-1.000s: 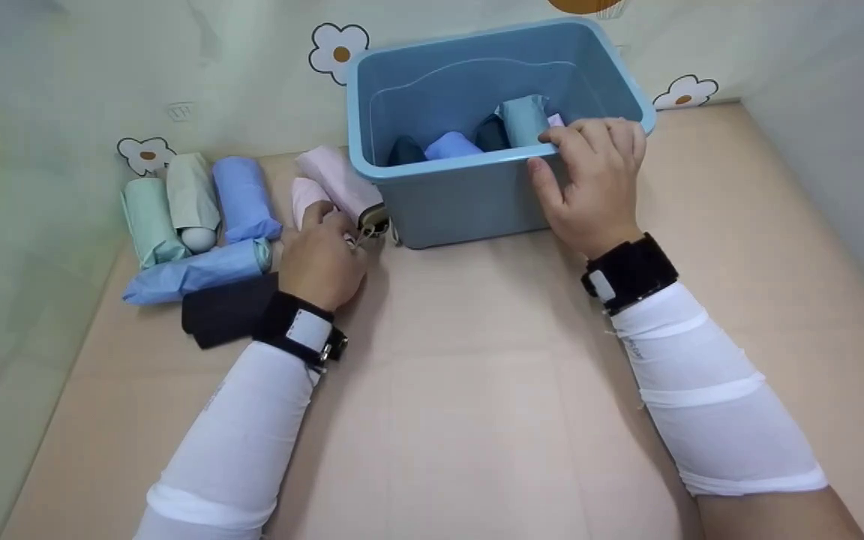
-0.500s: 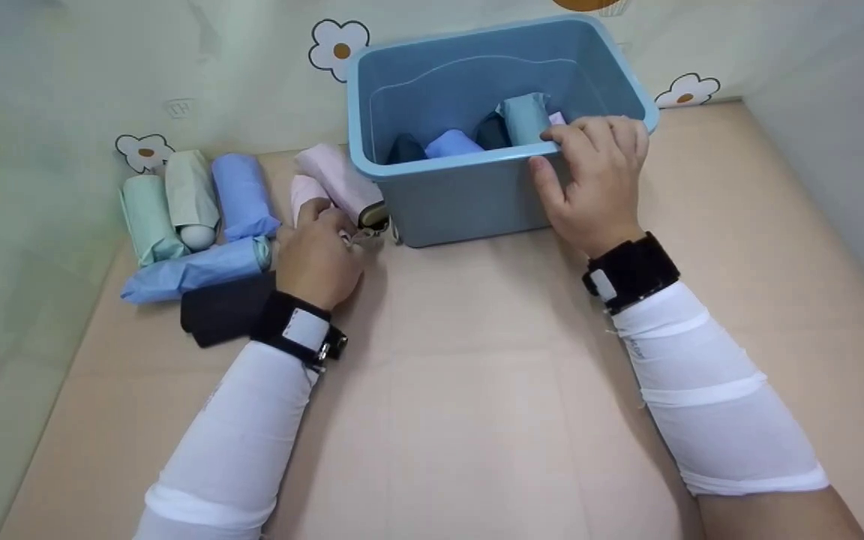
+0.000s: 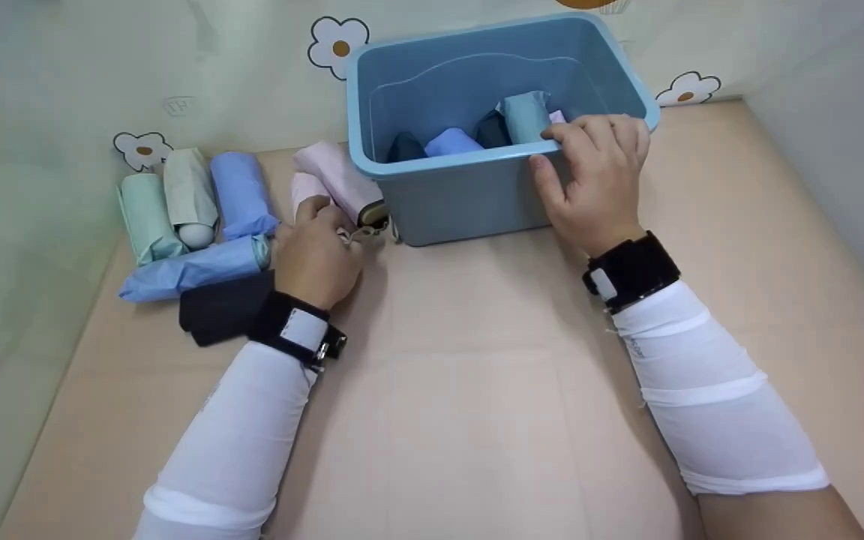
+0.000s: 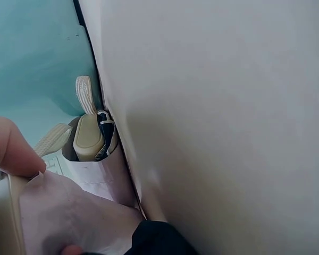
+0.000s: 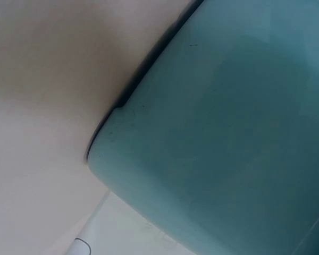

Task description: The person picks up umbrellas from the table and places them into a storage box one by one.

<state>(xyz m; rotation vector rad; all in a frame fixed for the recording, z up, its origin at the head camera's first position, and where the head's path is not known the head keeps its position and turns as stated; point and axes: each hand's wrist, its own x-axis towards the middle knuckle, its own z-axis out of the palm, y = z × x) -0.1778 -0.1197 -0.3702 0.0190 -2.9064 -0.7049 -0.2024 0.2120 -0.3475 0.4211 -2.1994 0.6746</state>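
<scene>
With its fingers around a pink folded umbrella (image 3: 307, 187), my left hand (image 3: 319, 255) is low over the table beside the bin. In the left wrist view, a finger presses the sleeve's edge near the handle of that umbrella (image 4: 69, 212). A second pink umbrella (image 4: 103, 178), with a cream handle and strap, lies against the bin, its handle end facing out. My right hand (image 3: 598, 180) grips the front rim of the blue plastic bin (image 3: 469, 206), fingers over the edge and thumb outside. Only the bin's wall (image 5: 218, 133) and the table show in the right wrist view.
Left of my left hand lie a mint umbrella (image 3: 148, 217), a pale green one (image 3: 190, 191), two blue ones (image 3: 241, 191) and a black folded one (image 3: 222, 306). Several sleeved umbrellas (image 3: 526, 118) lie inside the bin. A flower-printed covering (image 3: 252, 82) rises behind the table (image 3: 477, 412).
</scene>
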